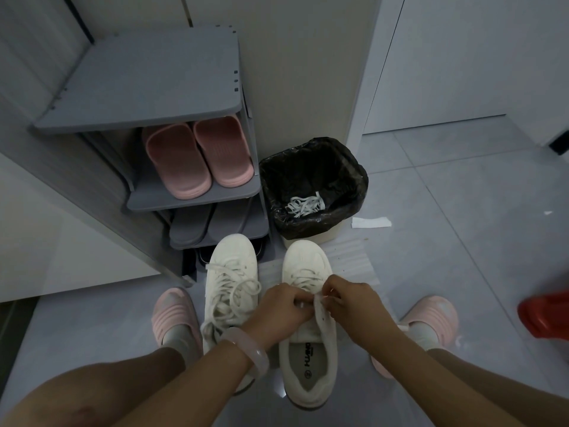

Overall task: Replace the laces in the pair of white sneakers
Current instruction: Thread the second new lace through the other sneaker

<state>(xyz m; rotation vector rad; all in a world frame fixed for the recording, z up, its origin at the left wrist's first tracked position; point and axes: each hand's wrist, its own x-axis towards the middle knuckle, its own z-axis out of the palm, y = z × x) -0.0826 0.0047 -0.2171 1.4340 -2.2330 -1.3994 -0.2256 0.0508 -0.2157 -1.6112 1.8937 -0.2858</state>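
Pinching lace (318,300) over right sneaker (308,328)

2 white sneakers (231,291) upright, L laced

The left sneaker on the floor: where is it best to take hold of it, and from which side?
Grip the left sneaker at its heel collar, coming from above on the near side. The heel faces the person, and loose laces cover the middle, so the sides there would probably snag.
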